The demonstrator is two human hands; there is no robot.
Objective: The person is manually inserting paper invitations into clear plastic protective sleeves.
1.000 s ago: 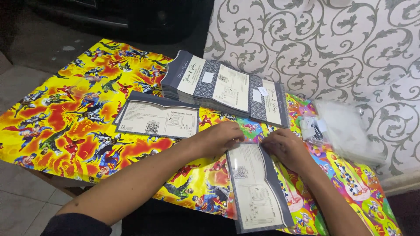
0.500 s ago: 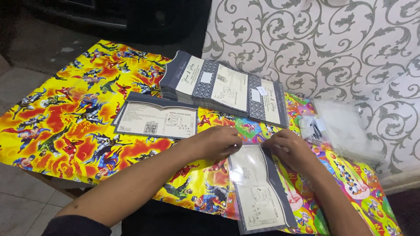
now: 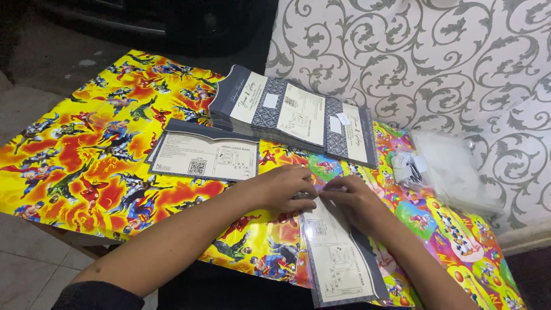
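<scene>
Hands, left hand (image 3: 284,188) and right hand (image 3: 353,201), each grip pinching sleeved card (image 3: 338,258), clear sleeves (image 3: 453,172) nearby

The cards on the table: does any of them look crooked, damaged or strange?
Nothing looks damaged. The card under both hands lies slanted and overhangs the near table edge. The single card and the stack of cards lie flat, each at its own angle.

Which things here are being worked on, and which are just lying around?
In hand: left hand and right hand on the grey-and-white folded card in clear sleeve.

Lying about: stack of grey-and-white cards, single flat card, clear plastic sleeves pile.
</scene>
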